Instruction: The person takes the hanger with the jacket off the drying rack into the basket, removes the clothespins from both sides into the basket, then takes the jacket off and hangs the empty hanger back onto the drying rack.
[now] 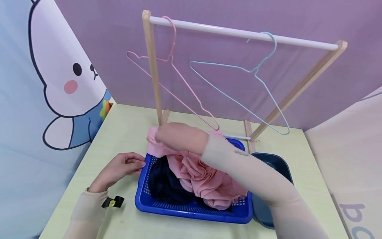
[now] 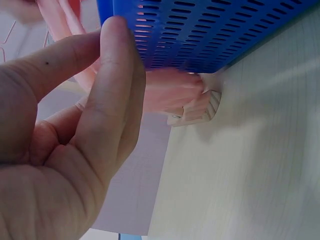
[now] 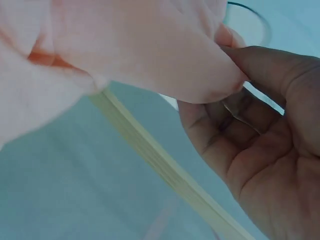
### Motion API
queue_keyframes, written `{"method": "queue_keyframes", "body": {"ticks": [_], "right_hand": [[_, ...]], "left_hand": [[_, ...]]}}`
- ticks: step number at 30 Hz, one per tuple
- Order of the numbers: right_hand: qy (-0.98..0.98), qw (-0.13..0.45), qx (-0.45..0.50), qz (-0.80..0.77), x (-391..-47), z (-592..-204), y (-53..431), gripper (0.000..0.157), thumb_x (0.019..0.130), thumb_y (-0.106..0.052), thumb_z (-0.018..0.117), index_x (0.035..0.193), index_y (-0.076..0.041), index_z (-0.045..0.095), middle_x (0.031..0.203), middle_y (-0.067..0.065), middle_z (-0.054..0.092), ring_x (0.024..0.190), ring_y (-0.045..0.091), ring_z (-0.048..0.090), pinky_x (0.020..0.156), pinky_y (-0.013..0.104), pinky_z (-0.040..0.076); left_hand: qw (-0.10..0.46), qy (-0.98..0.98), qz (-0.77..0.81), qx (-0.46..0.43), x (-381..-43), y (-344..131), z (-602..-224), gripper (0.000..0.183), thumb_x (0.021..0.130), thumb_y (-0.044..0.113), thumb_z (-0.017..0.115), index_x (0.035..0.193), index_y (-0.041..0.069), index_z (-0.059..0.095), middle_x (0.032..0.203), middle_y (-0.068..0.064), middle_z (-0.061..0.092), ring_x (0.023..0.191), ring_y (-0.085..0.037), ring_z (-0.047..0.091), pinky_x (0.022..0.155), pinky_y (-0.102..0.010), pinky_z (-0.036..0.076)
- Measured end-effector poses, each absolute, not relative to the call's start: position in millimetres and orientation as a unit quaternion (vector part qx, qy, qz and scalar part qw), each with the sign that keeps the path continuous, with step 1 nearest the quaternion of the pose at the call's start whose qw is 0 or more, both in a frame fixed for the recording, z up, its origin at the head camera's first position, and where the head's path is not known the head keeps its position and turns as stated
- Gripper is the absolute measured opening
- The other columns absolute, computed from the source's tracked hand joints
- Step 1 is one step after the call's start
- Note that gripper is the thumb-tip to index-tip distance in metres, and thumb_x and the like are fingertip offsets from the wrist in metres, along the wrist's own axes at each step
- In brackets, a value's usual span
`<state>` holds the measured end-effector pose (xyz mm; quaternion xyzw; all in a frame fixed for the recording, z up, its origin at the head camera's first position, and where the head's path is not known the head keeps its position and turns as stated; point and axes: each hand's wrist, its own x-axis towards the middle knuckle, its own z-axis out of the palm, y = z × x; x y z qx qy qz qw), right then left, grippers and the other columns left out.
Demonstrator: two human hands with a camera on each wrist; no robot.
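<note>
In the head view, a blue plastic basket point(image 1: 191, 215) holds a bunched pink garment point(image 1: 215, 186) and a dark navy cloth point(image 1: 165, 182). My left hand point(image 1: 120, 167) pinches the basket's left rim between thumb and fingers; the left wrist view shows this hand point(image 2: 100, 130) close against the perforated basket wall point(image 2: 200, 30). Across the basket reaches my right arm, its hand point(image 1: 177, 134) at the far left corner. There the right hand point(image 3: 265, 155) pinches an edge of the pink cloth point(image 3: 150, 45) between thumb and fingers. Part of the garment is hidden under the right sleeve.
Behind the basket stands a wooden rack with a white rail point(image 1: 221, 30). A pink hanger point(image 1: 191, 89) and a light blue hanger point(image 1: 229, 94) hang from it. A dark teal tub point(image 1: 264, 212) sits right of the basket, partly behind the right arm.
</note>
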<state>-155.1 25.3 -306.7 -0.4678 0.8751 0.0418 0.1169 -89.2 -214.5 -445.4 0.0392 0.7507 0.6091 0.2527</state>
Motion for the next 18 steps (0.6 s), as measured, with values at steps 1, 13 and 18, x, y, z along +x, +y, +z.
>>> {"method": "queue_keyframes", "body": {"ticks": [1, 13, 18], "right_hand": [[0.875, 0.107, -0.468, 0.060, -147.2, -300.4, 34.5, 0.011, 0.094, -0.011, 0.063, 0.086, -0.018, 0.066, 0.077, -0.003, 0.055, 0.067, 0.013, 0.050, 0.061, 0.021, 0.041], [0.857, 0.018, -0.496, 0.136, -71.8, -302.9, 155.9, 0.015, 0.084, -0.005, 0.080, 0.097, -0.012, 0.078, 0.128, 0.007, 0.061, 0.113, 0.027, 0.055, 0.088, 0.038, 0.056], [0.871, 0.131, -0.459, 0.115, -58.7, -331.2, 177.0, 0.008, 0.079, -0.016, 0.084, 0.081, -0.019, 0.078, 0.146, 0.005, 0.051, 0.127, 0.032, 0.047, 0.100, 0.043, 0.049]], "left_hand": [[0.252, 0.750, 0.610, 0.040, -89.0, -214.3, -444.8, 0.032, 0.100, 0.008, 0.062, 0.123, -0.013, 0.058, 0.108, -0.018, 0.069, 0.092, -0.027, 0.071, 0.084, -0.045, 0.057], [0.253, 0.759, 0.600, 0.028, -88.6, -211.4, -439.8, 0.032, 0.100, 0.010, 0.062, 0.123, -0.012, 0.058, 0.108, -0.016, 0.070, 0.091, -0.026, 0.071, 0.083, -0.043, 0.058], [0.251, 0.763, 0.595, 0.018, -89.3, -212.0, -441.5, 0.032, 0.099, 0.012, 0.064, 0.122, -0.011, 0.059, 0.106, -0.016, 0.070, 0.091, -0.028, 0.071, 0.084, -0.045, 0.058]]}}
